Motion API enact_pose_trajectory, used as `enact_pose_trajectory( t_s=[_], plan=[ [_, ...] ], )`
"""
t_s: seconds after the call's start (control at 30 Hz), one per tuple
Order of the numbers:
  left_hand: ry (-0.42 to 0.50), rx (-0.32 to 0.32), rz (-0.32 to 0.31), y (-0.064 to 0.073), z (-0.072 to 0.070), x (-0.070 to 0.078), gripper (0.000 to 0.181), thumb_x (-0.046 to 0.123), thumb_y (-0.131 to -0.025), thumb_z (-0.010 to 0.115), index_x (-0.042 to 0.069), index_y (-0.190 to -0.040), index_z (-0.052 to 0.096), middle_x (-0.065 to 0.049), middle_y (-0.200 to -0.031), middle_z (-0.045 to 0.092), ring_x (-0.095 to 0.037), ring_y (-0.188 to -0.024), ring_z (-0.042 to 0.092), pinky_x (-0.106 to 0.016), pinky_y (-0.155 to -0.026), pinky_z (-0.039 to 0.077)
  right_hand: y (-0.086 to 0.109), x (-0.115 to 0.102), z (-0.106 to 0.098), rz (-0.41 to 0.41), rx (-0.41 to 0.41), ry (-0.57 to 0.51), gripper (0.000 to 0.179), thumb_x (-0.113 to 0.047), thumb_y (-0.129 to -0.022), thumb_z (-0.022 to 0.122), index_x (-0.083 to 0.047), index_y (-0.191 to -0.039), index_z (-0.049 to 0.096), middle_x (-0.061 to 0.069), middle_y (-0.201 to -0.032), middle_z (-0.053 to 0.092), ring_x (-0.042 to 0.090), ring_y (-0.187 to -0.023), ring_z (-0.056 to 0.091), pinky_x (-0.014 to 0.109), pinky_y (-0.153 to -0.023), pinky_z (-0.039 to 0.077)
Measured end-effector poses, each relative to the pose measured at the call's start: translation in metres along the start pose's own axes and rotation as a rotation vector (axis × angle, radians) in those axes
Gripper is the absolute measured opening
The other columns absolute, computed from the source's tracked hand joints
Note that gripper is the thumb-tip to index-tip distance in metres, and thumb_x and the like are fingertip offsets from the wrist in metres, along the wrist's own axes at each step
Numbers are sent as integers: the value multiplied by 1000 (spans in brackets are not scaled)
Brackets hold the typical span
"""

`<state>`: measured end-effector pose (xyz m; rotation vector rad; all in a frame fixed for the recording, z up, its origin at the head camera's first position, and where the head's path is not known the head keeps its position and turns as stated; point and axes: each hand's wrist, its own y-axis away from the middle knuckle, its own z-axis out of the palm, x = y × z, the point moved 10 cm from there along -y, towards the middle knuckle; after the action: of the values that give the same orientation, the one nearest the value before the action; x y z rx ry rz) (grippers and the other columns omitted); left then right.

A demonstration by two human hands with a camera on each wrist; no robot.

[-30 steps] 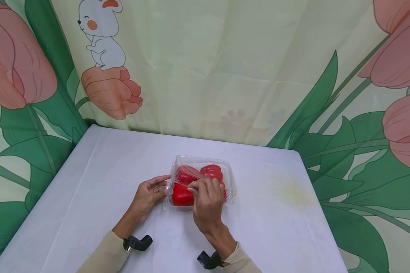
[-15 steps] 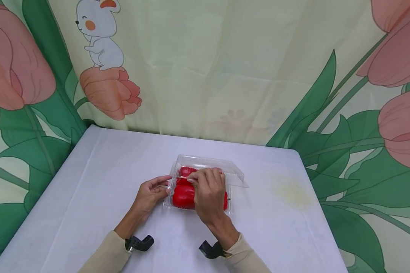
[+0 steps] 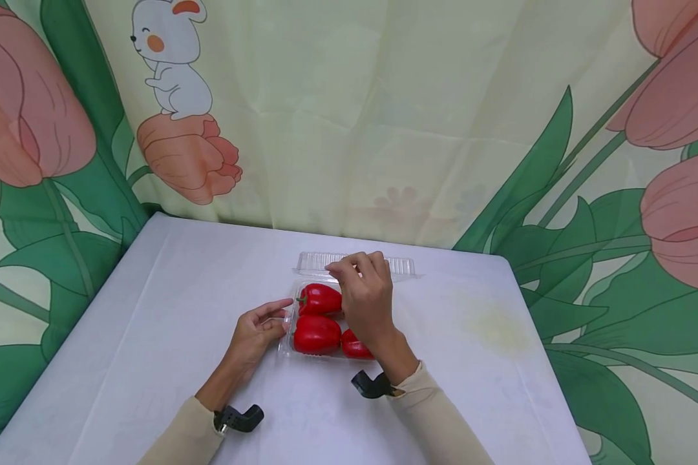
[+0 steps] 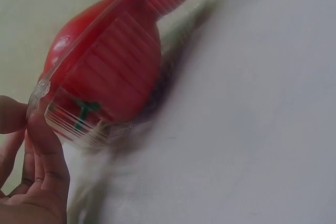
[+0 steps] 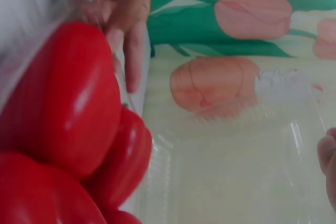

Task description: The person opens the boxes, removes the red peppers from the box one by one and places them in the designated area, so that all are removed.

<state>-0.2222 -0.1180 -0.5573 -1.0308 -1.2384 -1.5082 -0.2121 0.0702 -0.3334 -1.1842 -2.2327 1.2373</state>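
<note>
A clear plastic clamshell box (image 3: 287,345) holds several red bell peppers (image 3: 317,334), one with a green stem showing in the left wrist view. My left hand (image 3: 258,336) pinches the box's left rim between thumb and fingers, seen close up in the left wrist view as a hand (image 4: 39,166) at the corner. The hinged lid (image 3: 314,263) stands raised behind the peppers. My right hand (image 3: 366,300) pinches the lid's edge and hides part of the box's right side. In the right wrist view the see-through lid (image 5: 226,166) spreads beside the peppers (image 5: 68,103), fingertips (image 5: 328,150) at its far edge.
The box stands on a table with a white cloth (image 3: 151,336). Behind it hangs a curtain (image 3: 349,129) printed with tulips and a white rabbit. A faint yellowish stain (image 3: 500,326) marks the cloth at right. Each wrist wears a black camera (image 3: 241,418).
My right hand has lifted the lid up and away toward the back, uncovering the peppers. The left hand has kept its hold on the box's left rim.
</note>
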Motion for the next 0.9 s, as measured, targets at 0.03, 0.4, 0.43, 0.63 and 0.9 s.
enact_pose_trajectory(
  t_s=[0.03,0.4,0.43,0.63,0.9],
  plan=[
    [-1,2,-2,1,0,0,52,-2,-96,72,7,-147,62,-17,-134,61,-15,-100,71,-21,-91,61,-2,4,0,4,-2,-2,16,-22,-91,85,-10,-103,81,10,-98,75,23,-88,58,34,-70,49],
    [5,12,1,4,0,0,53,2,-96,75,7,-147,62,-18,-135,58,-16,-101,70,-20,-90,61,-21,42,-3,19,31,53,11,-20,-92,84,-12,-99,81,9,-98,78,27,-94,61,40,-76,45],
    [6,13,4,4,0,-1,53,3,-96,76,8,-146,62,-18,-134,58,-17,-101,70,-20,-90,61,-22,46,-4,24,33,60,11,-20,-92,84,-12,-99,82,9,-98,78,27,-94,61,40,-76,45],
    [5,20,11,4,1,-1,53,5,-95,78,8,-146,62,-18,-133,58,-17,-102,70,-21,-91,61,-25,71,-11,82,32,42,14,-20,-92,85,-10,-100,81,11,-98,77,30,-97,59,45,-80,44],
    [5,25,3,4,0,-3,54,6,-96,77,9,-147,62,-18,-134,58,-17,-102,70,-21,-90,61,-23,103,-15,151,0,16,17,-21,-94,82,-8,-104,79,14,-101,75,34,-100,56,51,-86,41]
  ],
)
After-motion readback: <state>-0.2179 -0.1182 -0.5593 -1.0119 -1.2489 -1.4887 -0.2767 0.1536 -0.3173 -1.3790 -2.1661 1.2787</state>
